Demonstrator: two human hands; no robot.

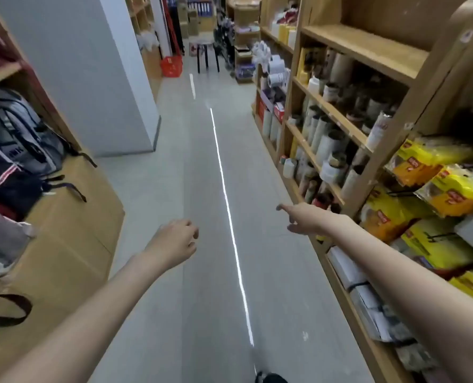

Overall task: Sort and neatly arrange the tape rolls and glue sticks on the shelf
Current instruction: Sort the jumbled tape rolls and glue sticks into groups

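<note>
1 head view — looks forward and down along the aisle floor (202, 189).

Smooth, faintly glossy grey floor (202, 189), streaked by a bright reflected line. Matt, raw-looking wooden shelf (368, 48) on the right; dull cardboard rolls (329, 145) beside glossy, crinkled yellow plastic packets (450, 186). Woven cloth backpacks (17, 139) on matt brown board at left. Shiny red plastic basket (171, 66) far off.
</note>
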